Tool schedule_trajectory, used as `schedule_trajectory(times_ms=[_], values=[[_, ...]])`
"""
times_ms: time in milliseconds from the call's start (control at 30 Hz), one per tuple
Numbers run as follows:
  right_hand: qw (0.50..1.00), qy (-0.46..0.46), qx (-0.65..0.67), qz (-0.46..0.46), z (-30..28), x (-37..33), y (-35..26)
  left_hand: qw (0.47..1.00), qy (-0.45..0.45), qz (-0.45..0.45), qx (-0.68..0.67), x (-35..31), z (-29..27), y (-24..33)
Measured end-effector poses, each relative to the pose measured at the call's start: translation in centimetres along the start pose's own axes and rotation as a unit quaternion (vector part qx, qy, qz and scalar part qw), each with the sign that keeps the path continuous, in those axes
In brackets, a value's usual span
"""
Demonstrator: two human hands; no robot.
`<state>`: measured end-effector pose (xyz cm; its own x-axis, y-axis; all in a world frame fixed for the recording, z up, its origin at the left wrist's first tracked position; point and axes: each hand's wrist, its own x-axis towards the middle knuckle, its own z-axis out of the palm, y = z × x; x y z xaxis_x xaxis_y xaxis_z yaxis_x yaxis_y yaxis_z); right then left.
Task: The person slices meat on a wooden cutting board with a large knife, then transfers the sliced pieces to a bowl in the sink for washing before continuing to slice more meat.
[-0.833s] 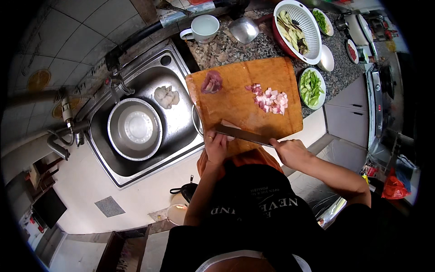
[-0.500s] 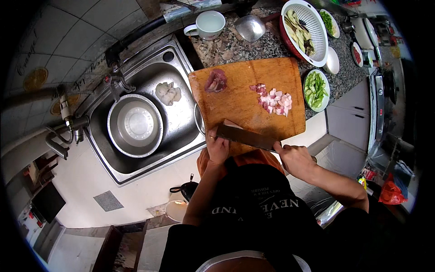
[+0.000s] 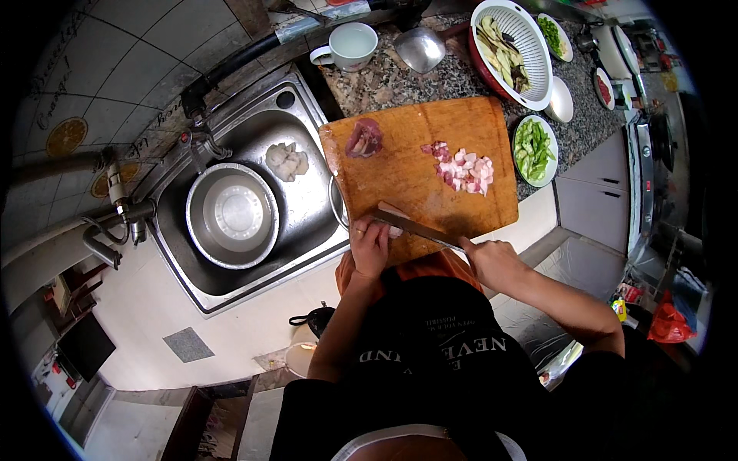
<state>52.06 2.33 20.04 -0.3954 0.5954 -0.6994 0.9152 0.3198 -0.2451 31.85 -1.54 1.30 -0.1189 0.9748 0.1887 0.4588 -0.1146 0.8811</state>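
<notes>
My right hand (image 3: 496,263) is wrapped round the handle of a cleaver (image 3: 423,230), whose blade points left across the near edge of a wooden cutting board (image 3: 453,215). My left hand (image 3: 370,244) presses a pale piece of meat (image 3: 395,231) at the board's near left corner, with the blade right against the fingertips. Blade and fingers hide much of that piece. Farther back on the board lie a heap of diced pink meat (image 3: 465,172) and a darker red chunk (image 3: 364,139).
To the left, a steel sink (image 3: 304,207) holds a metal basin (image 3: 265,250) of water and a wet cloth-like lump (image 3: 287,161). Sliced green peppers (image 3: 533,150) sit right of the board. Behind stand a mug (image 3: 354,46), a wide spatula (image 3: 420,51) and a white colander (image 3: 542,77).
The cleaver's blade has tipped from showing its broad side to nearly edge-on, uncovering some of the meat beside my left fingers. Both hands stay in almost the same place.
</notes>
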Motion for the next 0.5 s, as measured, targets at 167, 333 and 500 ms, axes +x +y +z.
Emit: schedule_trajectory(times_ms=[167,333,500], values=[[0.997,0.079,0.006,-0.021,2.0,4.3,-2.2,0.999,0.015,0.03,0.029,0.7,0.2,0.7],[0.999,0.028,0.018,0.025,2.0,1.6,-0.8,1.0,0.012,0.005,0.014,0.1,0.2,0.5],[0.997,0.06,0.021,-0.033,1.5,5.8,-1.4,1.0,0.027,-0.004,-0.013,0.7,0.1,1.2]])
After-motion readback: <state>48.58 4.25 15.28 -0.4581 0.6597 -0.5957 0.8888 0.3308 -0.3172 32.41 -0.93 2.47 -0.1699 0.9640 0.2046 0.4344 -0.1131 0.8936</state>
